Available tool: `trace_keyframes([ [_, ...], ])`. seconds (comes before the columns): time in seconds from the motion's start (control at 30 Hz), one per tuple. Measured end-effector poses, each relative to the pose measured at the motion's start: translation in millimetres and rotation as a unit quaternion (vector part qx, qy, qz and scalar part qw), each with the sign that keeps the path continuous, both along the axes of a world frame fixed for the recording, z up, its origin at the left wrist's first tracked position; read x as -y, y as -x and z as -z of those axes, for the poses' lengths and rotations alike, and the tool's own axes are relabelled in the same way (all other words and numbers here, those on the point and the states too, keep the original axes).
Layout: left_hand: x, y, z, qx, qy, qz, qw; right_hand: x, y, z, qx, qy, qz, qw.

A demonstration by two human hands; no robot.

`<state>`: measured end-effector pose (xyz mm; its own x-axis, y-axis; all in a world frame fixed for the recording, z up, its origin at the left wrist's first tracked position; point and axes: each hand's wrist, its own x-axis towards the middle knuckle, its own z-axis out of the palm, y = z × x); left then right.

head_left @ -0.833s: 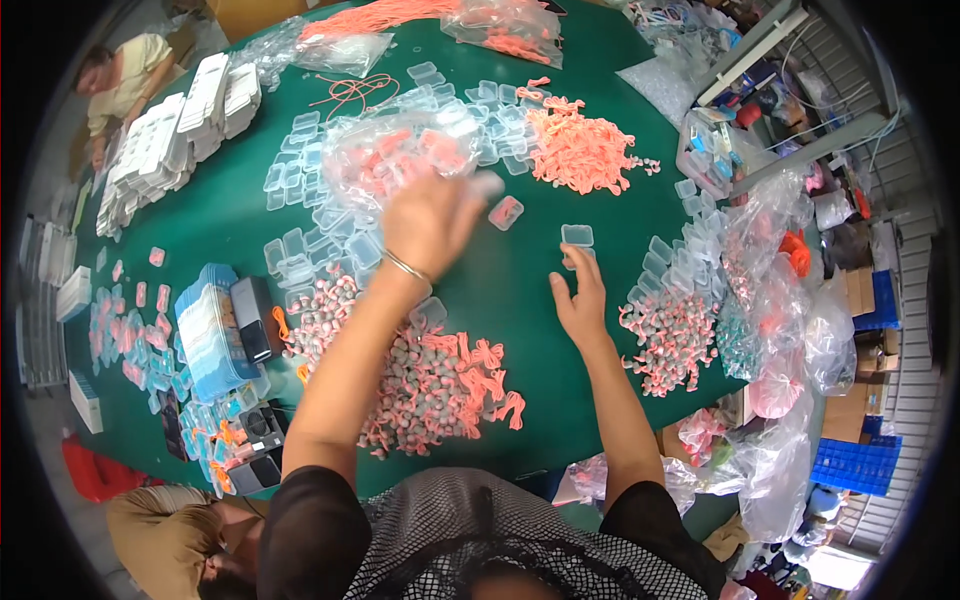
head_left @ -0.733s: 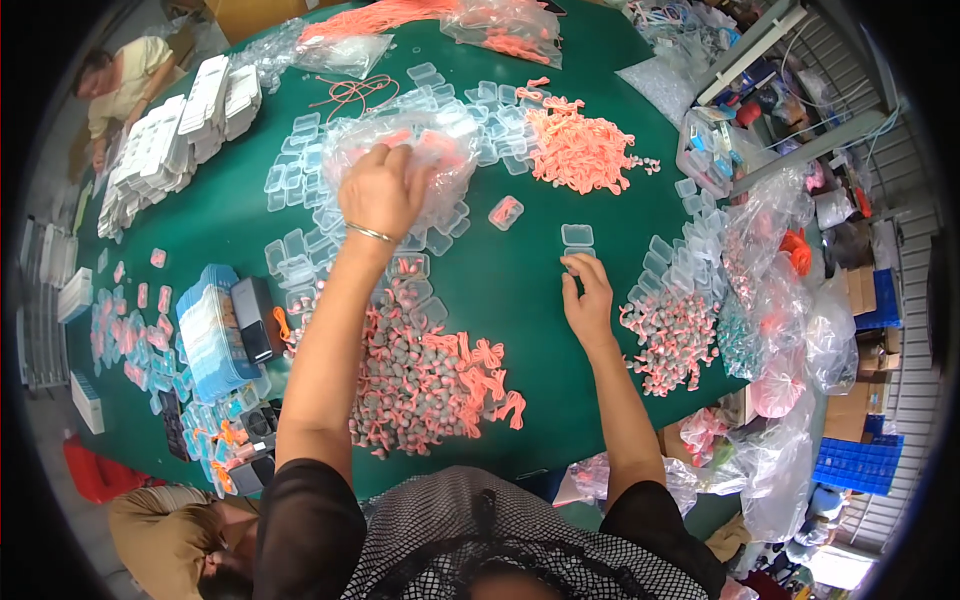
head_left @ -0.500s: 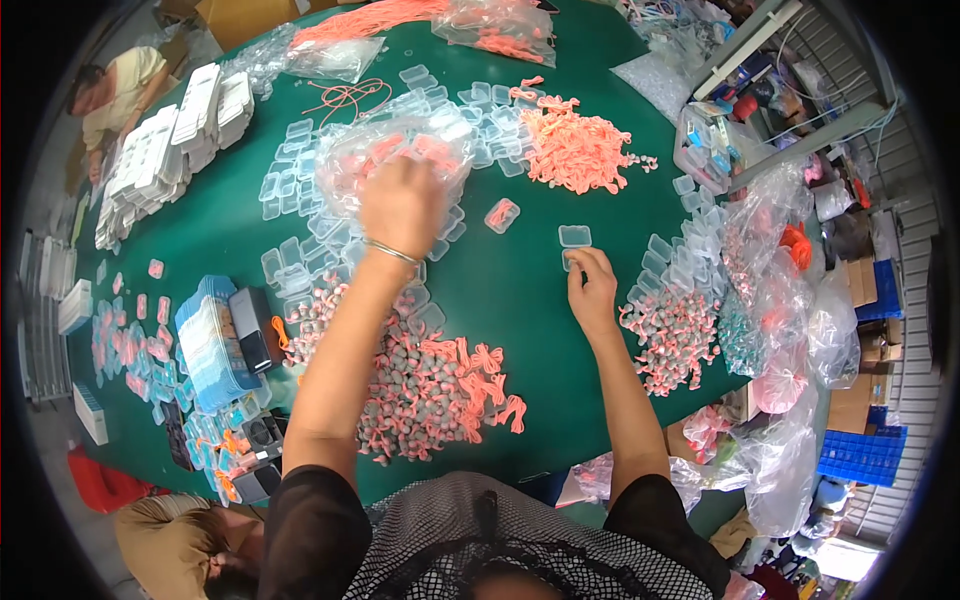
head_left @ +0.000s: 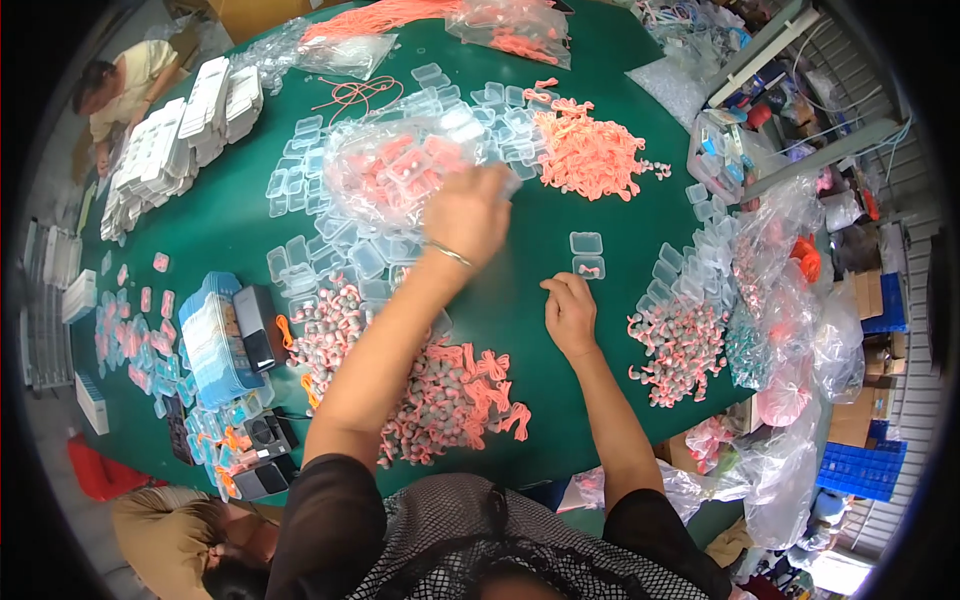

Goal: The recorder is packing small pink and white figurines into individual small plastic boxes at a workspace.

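Observation:
My left hand (head_left: 468, 215), a bangle at its wrist, is over the near right edge of a clear plastic bag (head_left: 350, 165) of small boxes with coral-pink contents. Its fingers are smeared by motion, so whether they hold anything is hidden. A small clear box (head_left: 588, 243) lies with its lid folded back, and a little pink-and-grey piece (head_left: 590, 270) rests in its lower half. Just below and left of this box, my right hand (head_left: 570, 315) is open, its fingers loosely bent, nothing visible in them.
Coral cord bundles (head_left: 590, 150) are heaped at the far side. Pink-and-grey pieces form piles at near left (head_left: 435, 405) and right (head_left: 680, 350). Loose clear boxes (head_left: 365, 255) surround the bag. White cartons (head_left: 155, 175) are stacked far left, near another person (head_left: 135, 85).
My left hand has moved right and slightly nearer, off the bag's middle. My right hand has drawn back left from the clear box, uncovering the pink-and-grey piece. A filled box formerly between them is out of sight.

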<state>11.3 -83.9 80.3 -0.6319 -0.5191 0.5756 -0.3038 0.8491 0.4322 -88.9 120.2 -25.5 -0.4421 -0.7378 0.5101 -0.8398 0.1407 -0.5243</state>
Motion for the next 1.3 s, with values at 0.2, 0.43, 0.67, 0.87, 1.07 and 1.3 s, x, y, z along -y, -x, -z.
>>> trace_keyframes([
  [0.2, 85, -41, -32, 0.117, -0.020, -0.134, 0.984, 5, -1, -1, -0.004, 0.014, 0.000, 1.000],
  [0.43, 87, -37, -22, 0.245, 0.072, -0.221, 0.941, 5, -3, -1, 0.018, 0.004, -0.003, 1.000],
  [0.67, -20, 28, 6, 0.037, 0.005, 0.131, 0.991, 0, 1, -7, 0.002, 0.045, -0.008, 0.999],
  [0.87, -55, 72, 78, 0.171, -0.137, 0.144, 0.965, -4, 2, -7, 0.112, 0.101, 0.027, 0.988],
  [1.07, -70, 75, 76, 0.179, -0.118, 0.158, 0.964, -12, 67, -30, 0.106, 0.142, 0.152, 0.972],
  [1.3, -66, 73, 98, 0.142, -0.118, 0.169, 0.968, 23, 180, -19, 0.085, 0.000, 0.171, 0.982],
])
